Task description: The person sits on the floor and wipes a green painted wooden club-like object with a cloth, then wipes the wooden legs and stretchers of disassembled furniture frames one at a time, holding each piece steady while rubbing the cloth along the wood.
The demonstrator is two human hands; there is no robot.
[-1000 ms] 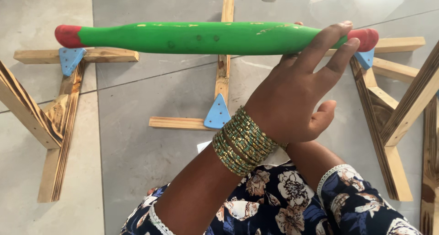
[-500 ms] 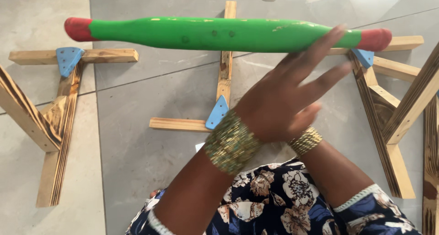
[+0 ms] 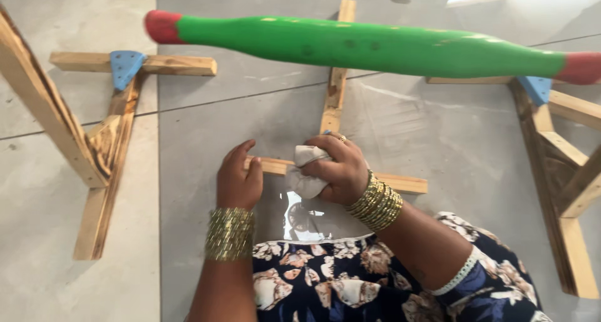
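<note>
My right hand [image 3: 341,171] is closed around a crumpled white cloth [image 3: 302,179] and presses it against the top of a clear, reflective pane [image 3: 303,220] that stands against my lap. My left hand [image 3: 240,183] curls its fingers over the pane's upper left edge. Both wrists carry stacks of gold bangles. A long green club-shaped piece with red ends [image 3: 375,46] lies across the view above both hands, a good way from them.
Wooden stands with blue corner brackets rise at the left [image 3: 100,140] and right [image 3: 563,171]. A T-shaped wooden foot [image 3: 335,90] lies on the grey tiled floor just behind my hands. My patterned dark blue clothing fills the bottom.
My hand has left the green piece and come down to my lap. My right hand now holds the white cloth on the pane, and the left grips the pane's edge.
</note>
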